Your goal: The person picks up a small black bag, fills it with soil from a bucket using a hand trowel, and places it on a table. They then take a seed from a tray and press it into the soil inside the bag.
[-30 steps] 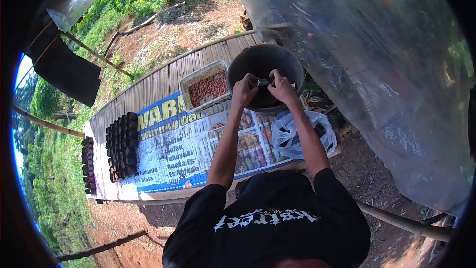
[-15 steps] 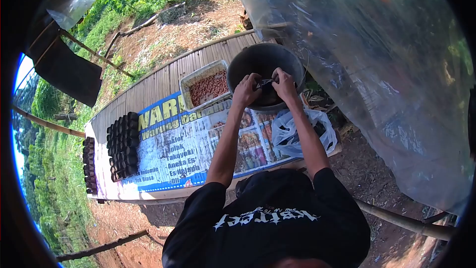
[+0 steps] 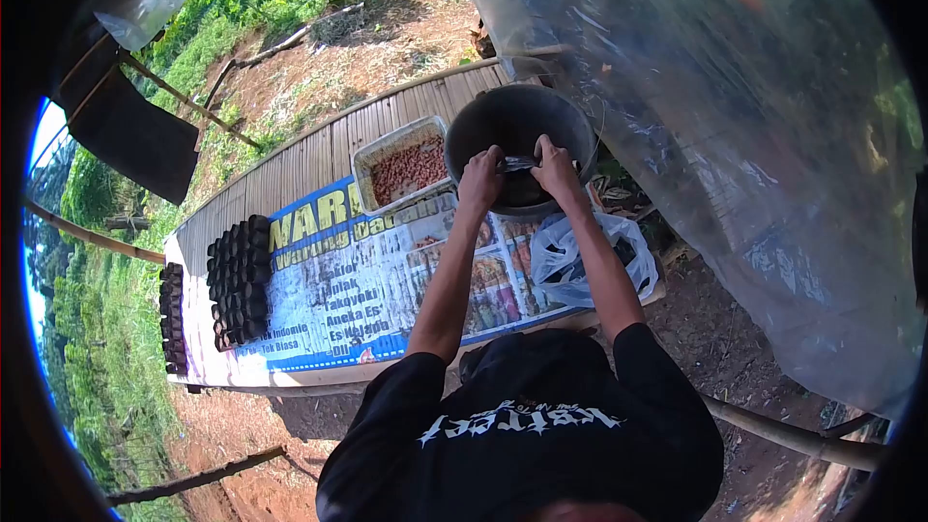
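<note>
A large black bucket stands at the far end of the table with dark material at its bottom. Over its near side, my left hand and my right hand are closed on opposite edges of a small black plastic bag, which is stretched between them. Its lower part is hard to make out against the dark bucket. Just left of the bucket lies a white tray holding reddish seeds. Below my right wrist rests a crumpled whitish plastic bag with dark contents.
A printed banner covers part of the bamboo table. Several filled black planting bags stand in rows at left, with another row on the table's edge. Clear plastic sheeting hangs along the right side.
My hands have pulled the small black bag's edge straighter between them, and its surface now catches more light. The bucket, tray and planting bags stay in place.
</note>
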`<state>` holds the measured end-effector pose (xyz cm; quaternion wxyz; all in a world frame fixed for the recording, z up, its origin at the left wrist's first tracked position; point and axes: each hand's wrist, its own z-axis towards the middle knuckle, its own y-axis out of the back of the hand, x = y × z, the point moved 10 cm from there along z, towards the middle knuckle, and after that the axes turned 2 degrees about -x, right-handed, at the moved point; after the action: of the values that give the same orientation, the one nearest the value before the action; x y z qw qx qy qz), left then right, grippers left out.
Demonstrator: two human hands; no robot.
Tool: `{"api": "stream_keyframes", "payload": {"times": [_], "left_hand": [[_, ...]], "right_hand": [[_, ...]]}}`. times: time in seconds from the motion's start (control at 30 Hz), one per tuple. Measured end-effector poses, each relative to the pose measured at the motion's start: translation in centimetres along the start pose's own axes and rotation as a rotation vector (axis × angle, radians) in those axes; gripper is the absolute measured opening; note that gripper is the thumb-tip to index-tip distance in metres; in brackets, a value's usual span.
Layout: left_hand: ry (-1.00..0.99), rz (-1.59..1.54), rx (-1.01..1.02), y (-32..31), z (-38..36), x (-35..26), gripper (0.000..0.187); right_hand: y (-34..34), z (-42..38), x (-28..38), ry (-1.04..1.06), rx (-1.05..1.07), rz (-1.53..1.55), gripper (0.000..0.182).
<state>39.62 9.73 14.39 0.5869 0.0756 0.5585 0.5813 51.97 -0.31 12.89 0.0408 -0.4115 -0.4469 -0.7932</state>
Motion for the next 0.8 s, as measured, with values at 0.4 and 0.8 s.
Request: {"api": "stream_keyframes", "payload": {"times": [0.4, 0.8], "left_hand": [[-0.04, -0.14, 0.038, 0.4, 0.0, -1.2, 0.024], [-0.074, 0.268, -0.087, 2.2, 2.4, 1.0, 0.011]], "right_hand": [[0.9, 0.3, 0.7, 0.095, -0.074, 0.091, 0.026], [-2.6, 1.7, -2.7, -0.011, 0.284, -0.591, 0.045]]}}
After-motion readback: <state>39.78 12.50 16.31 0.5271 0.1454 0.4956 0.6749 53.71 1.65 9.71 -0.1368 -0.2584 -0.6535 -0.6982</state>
